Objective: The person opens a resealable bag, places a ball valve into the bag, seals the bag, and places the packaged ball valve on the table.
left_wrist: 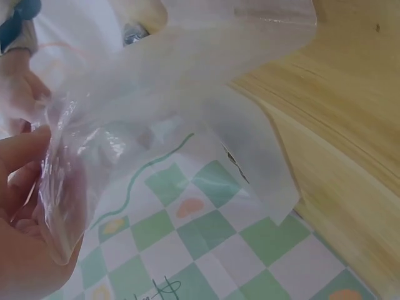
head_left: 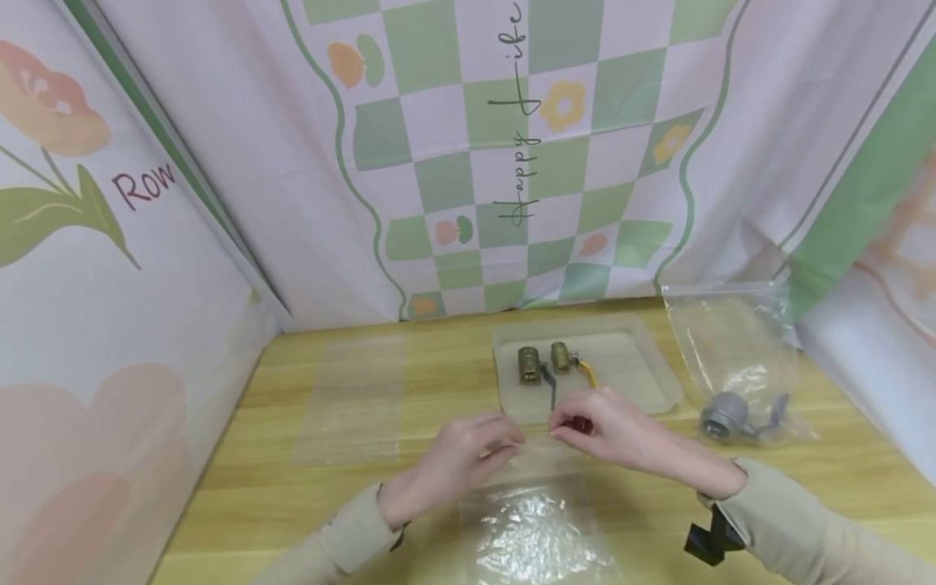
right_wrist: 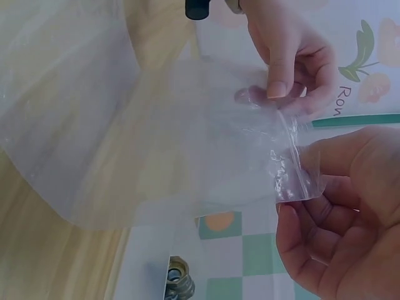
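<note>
A clear zip bag (head_left: 537, 528) hangs between my two hands, its lower part over the front of the table. My left hand (head_left: 464, 459) pinches one side of the bag's top edge between thumb and curled fingers. At the other side, my right hand (head_left: 621, 431) pinches the same edge; the right wrist view shows its thumb and fingers on the zip strip (right_wrist: 294, 162). Just beyond the hands, a shallow translucent tray (head_left: 643, 398) holds a brass ball valve with a dark lever (head_left: 529, 366) and a smaller one with a yellow lever (head_left: 561, 357).
To the right, another zip bag (head_left: 731, 341) contains a grey valve (head_left: 725, 416) with a lever. A flat clear bag (head_left: 351, 398) lies on the wooden table (head_left: 241, 463) at left. Printed curtains (head_left: 439, 187) stand behind and at both sides.
</note>
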A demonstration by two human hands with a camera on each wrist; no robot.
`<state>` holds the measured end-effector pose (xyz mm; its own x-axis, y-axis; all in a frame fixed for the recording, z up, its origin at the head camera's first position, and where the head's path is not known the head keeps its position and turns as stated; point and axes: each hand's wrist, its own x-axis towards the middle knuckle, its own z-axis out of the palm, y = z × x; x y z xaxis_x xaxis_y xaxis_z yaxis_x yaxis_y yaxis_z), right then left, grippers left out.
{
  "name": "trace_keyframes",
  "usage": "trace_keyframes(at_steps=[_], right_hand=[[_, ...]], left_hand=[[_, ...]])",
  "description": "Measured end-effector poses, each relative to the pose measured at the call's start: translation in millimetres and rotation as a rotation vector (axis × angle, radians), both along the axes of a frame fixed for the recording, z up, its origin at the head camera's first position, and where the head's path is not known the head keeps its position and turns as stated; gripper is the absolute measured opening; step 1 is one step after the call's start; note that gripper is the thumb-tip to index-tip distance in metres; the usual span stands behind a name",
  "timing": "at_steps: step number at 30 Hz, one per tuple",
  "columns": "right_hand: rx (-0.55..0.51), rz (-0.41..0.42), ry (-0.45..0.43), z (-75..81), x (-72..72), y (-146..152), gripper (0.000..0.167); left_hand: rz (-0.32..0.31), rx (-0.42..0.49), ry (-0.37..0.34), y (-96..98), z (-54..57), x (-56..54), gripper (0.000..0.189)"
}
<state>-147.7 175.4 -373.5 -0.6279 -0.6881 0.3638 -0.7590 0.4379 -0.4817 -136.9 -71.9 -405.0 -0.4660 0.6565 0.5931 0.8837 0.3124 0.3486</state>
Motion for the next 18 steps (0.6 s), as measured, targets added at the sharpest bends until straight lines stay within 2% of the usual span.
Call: trace_keyframes(at_steps=[7, 16, 18], right_hand=[[-0.014, -0.020, 0.002, -2.3, -0.3, 0.0, 0.008], [-0.008, -0.059, -0.009, -1.0, -1.1, -0.1, 0.004], [-0.006, -0.071, -0.009, -0.7, -1.5, -0.1, 0.004]], left_hand=[[0.021, -0.010, -0.051, -4.6, 0.2, -1.6, 0.010], [-0.018, -0.016, -0.015, -6.1, -0.5, -0.2, 0.009], [-0.022, 0.001, -0.038, -7.0, -0.5, -0.6, 0.011]])
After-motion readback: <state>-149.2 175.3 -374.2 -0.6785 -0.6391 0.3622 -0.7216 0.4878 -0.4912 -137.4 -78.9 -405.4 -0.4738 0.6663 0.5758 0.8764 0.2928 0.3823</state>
